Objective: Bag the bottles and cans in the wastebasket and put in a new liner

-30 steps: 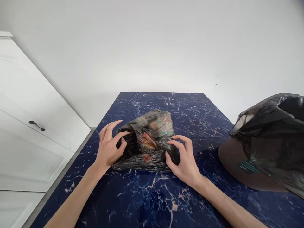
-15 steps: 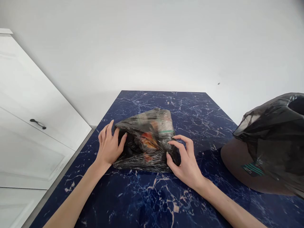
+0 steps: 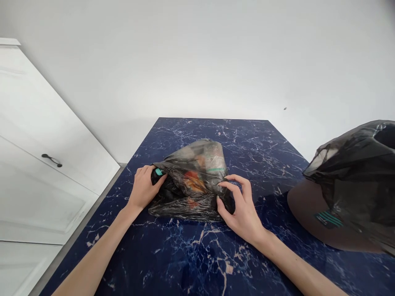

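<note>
- Plastic bag (image 3: 194, 185), dark and half see-through, lies crumpled on the blue marble-patterned bench (image 3: 197, 255), about the middle of it and nearer the person than the back wall.
- Through the film show blurred orange, red and pale shapes and a thin green stripe; what they are cannot be told.
- Left hand (image 3: 143, 190) is at the bag's left end, fingers (image 3: 150, 172) curled in and closed on a bunched black fold there.
- Just beside those knuckles a small teal piece (image 3: 158, 172) peeks out at the edge of the film; whether the hand holds it or only the plastic cannot be told.
- Right hand (image 3: 242, 207) is at the bag's right end, its fingers (image 3: 237, 181) bent and spread, tips pressing on the film while the thumb tucks against the lower right corner. It is a loose pinch on the plastic, not a fist.
- Both forearms reach in from the near edge, the bag between them.
- Well apart to the right, a second, larger dark plastic bag (image 3: 358, 181) stands puffed up, partly cut off by the edge of the view.
- It rests on or against a brown round-edged item (image 3: 308, 213) bearing a small green-striped label.
- At the left stands a white cabinet (image 3: 40, 135) with a dark handle (image 3: 52, 160).
- Behind the bench rises a plain white wall (image 3: 197, 61).
</note>
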A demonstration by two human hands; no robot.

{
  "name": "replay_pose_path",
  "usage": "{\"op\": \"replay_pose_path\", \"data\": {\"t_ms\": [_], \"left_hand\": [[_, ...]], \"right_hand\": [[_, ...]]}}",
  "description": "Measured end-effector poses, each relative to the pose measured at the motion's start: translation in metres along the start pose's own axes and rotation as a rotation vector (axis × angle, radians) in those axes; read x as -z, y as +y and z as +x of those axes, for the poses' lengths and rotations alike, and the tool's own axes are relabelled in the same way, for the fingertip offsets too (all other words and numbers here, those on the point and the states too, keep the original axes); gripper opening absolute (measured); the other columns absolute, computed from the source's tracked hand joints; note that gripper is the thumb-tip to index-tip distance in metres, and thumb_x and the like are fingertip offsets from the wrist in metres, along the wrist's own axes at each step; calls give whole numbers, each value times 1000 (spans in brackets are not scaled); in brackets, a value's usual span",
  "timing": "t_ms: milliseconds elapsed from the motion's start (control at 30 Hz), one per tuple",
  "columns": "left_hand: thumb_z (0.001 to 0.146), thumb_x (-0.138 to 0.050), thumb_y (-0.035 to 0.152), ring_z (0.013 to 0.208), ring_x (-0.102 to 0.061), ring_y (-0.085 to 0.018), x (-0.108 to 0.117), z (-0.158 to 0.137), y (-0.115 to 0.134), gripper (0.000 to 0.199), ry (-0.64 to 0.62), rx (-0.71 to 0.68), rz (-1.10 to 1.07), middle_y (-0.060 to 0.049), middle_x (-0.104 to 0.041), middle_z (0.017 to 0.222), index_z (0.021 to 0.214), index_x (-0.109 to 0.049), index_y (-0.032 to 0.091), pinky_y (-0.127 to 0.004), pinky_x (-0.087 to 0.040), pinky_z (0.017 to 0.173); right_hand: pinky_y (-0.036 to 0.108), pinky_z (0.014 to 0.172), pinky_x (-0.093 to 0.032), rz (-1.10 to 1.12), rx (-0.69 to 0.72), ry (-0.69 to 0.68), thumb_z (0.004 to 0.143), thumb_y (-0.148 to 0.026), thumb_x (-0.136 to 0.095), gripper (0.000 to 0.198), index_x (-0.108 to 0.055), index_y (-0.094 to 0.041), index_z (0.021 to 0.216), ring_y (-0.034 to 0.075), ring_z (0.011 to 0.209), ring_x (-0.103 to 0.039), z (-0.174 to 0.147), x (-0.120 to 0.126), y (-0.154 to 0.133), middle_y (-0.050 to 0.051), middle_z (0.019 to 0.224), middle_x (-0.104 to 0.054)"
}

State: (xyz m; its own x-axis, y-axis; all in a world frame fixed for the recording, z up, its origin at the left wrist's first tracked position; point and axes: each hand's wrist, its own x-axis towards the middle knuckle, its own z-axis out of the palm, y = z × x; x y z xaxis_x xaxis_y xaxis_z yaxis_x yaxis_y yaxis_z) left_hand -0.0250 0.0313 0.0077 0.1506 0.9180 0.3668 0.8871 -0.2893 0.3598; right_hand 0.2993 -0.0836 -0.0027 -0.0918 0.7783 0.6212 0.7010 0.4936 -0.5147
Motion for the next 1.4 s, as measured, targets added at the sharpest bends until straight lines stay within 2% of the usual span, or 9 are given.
{"op": "replay_pose_path", "data": {"t_ms": [133, 267, 400, 533, 633, 767, 900, 1000, 1400], "left_hand": [[98, -58, 61, 104, -62, -35, -1, -1, -1, 43, -12, -32, 6, -13, -73, 109, 111, -70, 21, -50, -49, 96], [100, -58, 65, 106, -63, -35, -1, -3, 1, 47, 14, -37, 30, -13, -74, 109, 106, -74, 21, -52, -49, 97], [99, -61, 64, 121, -60, -39, -2, -6, 0, 45, 42, -73, 77, -16, -72, 121, 106, -75, 21, -57, -48, 105], [98, -62, 60, 138, -50, -44, -3, -8, -8, 46, -45, -54, 34, -20, -65, 138, 114, -75, 19, -61, -45, 112], [96, -63, 63, 143, -46, -45, -3, -8, -9, 52, -90, -24, 11, -20, -62, 145, 121, -73, 19, -64, -42, 115], [93, -67, 69, 144, -47, -44, 3, -7, 1, 59, -23, -4, -10, -20, -63, 144, 123, -70, 18, -61, -41, 118], [97, -67, 60, 136, -56, -37, 11, -8, 13, 42, 133, -35, -32, -15, -67, 134, 116, -65, 22, -57, -41, 119], [101, -65, 53, 135, -56, -35, 14, -8, 15, 31, 196, -76, 6, -13, -68, 133, 110, -67, 24, -57, -40, 121], [101, -61, 59, 138, -52, -41, 1, -9, -2, 45, 103, -101, 74, -20, -67, 135, 109, -78, 18, -60, -43, 118]], "right_hand": [[57, 111, -55, 2, 7, 1, 104, -21, -63, 37, -50, -27, 138, 33, 137, -50, 0, 1, 0, 16, 142, -45], [58, 112, -54, 5, 2, -2, 103, -21, -63, 38, -50, -28, 138, 33, 137, -50, 1, 1, 1, 16, 142, -45], [58, 112, -54, 5, -1, -7, 104, -21, -62, 37, -50, -28, 139, 34, 137, -51, 1, 1, 2, 16, 142, -45], [57, 110, -55, -4, -12, -25, 104, -23, -63, 37, -50, -28, 139, 34, 138, -49, 0, 1, 3, 16, 143, -44], [57, 110, -55, 2, -18, -26, 105, -23, -62, 36, -50, -28, 138, 34, 137, -50, 0, 0, 4, 16, 143, -44], [59, 111, -54, 8, -14, -19, 105, -23, -62, 36, -50, -28, 139, 33, 137, -50, 0, 0, 4, 16, 142, -45], [60, 111, -54, 14, -19, -17, 104, -22, -62, 37, -50, -28, 138, 34, 137, -50, 1, 0, 4, 16, 142, -45], [61, 112, -53, 13, -20, -14, 104, -23, -62, 37, -50, -28, 138, 34, 137, -50, 1, 1, 4, 16, 142, -45], [60, 114, -53, 19, -30, -28, 104, -23, -62, 37, -51, -28, 139, 33, 136, -52, 0, 0, 5, 15, 141, -45]]}}
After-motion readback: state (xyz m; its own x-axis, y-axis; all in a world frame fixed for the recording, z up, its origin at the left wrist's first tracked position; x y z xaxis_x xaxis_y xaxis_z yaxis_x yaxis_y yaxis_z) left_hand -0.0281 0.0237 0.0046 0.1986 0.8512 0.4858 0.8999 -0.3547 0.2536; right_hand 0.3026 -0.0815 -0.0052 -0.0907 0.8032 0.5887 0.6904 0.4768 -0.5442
